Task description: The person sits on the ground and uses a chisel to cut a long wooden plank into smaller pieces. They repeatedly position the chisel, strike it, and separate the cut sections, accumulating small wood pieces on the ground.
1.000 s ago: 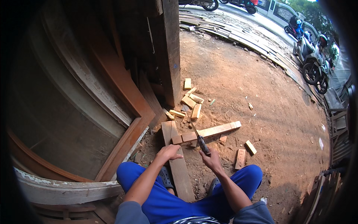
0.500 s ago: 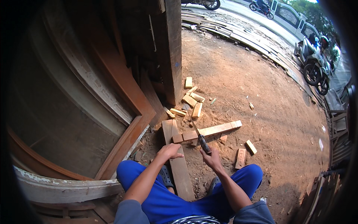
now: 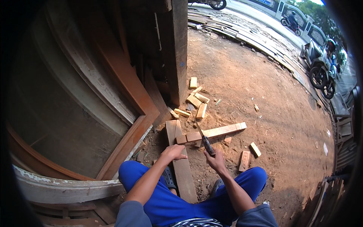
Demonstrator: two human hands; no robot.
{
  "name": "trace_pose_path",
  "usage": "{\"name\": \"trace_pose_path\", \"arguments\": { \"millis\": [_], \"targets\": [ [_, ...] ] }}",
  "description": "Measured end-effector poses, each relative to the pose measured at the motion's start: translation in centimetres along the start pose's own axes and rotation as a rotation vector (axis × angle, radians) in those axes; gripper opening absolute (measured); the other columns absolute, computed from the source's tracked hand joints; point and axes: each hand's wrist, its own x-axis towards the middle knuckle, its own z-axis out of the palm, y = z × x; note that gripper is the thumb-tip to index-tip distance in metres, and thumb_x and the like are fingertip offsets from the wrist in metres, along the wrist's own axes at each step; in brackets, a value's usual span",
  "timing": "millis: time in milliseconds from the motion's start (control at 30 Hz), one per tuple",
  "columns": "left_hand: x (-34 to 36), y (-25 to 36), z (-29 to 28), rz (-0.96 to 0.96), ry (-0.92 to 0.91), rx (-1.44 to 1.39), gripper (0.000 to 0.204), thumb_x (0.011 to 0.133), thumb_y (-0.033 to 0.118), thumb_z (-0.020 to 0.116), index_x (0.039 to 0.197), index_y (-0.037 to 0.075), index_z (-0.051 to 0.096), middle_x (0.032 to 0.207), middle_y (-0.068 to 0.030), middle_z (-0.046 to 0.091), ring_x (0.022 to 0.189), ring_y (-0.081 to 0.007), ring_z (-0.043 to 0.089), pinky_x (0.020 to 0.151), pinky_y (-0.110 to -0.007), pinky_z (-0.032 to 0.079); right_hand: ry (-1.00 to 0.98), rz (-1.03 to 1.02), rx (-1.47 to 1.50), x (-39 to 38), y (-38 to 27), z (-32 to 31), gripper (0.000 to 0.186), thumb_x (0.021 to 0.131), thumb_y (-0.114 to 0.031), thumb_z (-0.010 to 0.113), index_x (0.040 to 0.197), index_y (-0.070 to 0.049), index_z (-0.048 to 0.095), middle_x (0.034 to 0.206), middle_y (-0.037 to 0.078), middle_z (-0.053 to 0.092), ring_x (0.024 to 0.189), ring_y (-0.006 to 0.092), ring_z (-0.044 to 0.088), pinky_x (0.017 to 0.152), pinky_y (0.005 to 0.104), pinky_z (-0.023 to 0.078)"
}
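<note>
My right hand (image 3: 215,158) is closed round the dark handle of a saw (image 3: 206,143). Its narrow blade points away from me and crosses over a squared wooden bar (image 3: 220,131), seen almost edge-on; whether it touches the wood I cannot tell. The bar's left end rests on a longer flat plank (image 3: 184,176) that runs from between my feet. My left hand (image 3: 173,152) is over this plank, just short of the bar's end, with fingers apart and nothing held.
Several short wood offcuts (image 3: 194,100) lie beyond the bar. Two more blocks (image 3: 244,160) are by my right knee. A wooden post (image 3: 177,56) and leaning frames (image 3: 124,147) crowd the left. Parked motorbikes (image 3: 319,72) stand far right, past the dirt ground (image 3: 280,125).
Both hands, the saw and the wood keep nearly the same places; the whole view has shifted slightly. On the road, a motorbike with a rider has moved to the right.
</note>
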Motion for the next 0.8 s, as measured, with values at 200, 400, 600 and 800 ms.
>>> {"name": "trace_pose_path", "arguments": {
  "millis": [200, 400, 600, 800],
  "targets": [
    [0.1, 0.0, -0.3, -0.016, -0.034, 0.002, 0.063, 0.080, 0.049, 0.066, 0.124, 0.006, 0.052, 0.120, -0.0182, 0.059, 0.114, -0.0331, 0.055, 0.091, -0.044, 0.047, -0.006, 0.019, -0.013, -0.3, -0.8, -0.3, 0.028, 0.082, -0.024, 0.066, 0.084, 0.004, 0.062, 0.060, 0.011, 0.056, 0.058, 0.0167, 0.054, 0.056, 0.0353, 0.043],
    [-0.1, 0.0, -0.1, -0.010, -0.005, 0.005, 0.060, 0.080, 0.048, 0.067, 0.120, 0.005, 0.053, 0.120, -0.0179, 0.059, 0.113, -0.0331, 0.056, 0.091, -0.044, 0.047, 0.006, 0.014, -0.025, -0.4, -1.1, -0.3, 0.028, 0.082, -0.024, 0.067, 0.086, 0.004, 0.062, 0.062, 0.013, 0.058, 0.059, 0.0178, 0.056, 0.058, 0.0354, 0.044],
    [-0.2, 0.0, -0.1, -0.009, 0.013, 0.000, 0.057, 0.080, 0.047, 0.067, 0.116, 0.004, 0.055, 0.118, -0.0175, 0.060, 0.112, -0.0332, 0.056, 0.090, -0.045, 0.047, 0.001, 0.016, -0.029, -0.6, -1.6, -0.3, 0.029, 0.082, -0.023, 0.067, 0.089, 0.004, 0.063, 0.065, 0.014, 0.060, 0.061, 0.0185, 0.057, 0.059, 0.0351, 0.045],
    [-0.1, -0.1, 0.0, -0.012, 0.002, -0.005, 0.057, 0.080, 0.048, 0.067, 0.116, 0.005, 0.055, 0.119, -0.0167, 0.060, 0.112, -0.0327, 0.056, 0.090, -0.044, 0.047, 0.002, -0.008, -0.033, -0.7, -1.6, -0.4, 0.028, 0.083, -0.022, 0.066, 0.094, 0.003, 0.064, 0.066, 0.014, 0.061, 0.062, 0.0178, 0.058, 0.060, 0.0344, 0.046]
  ]
}}
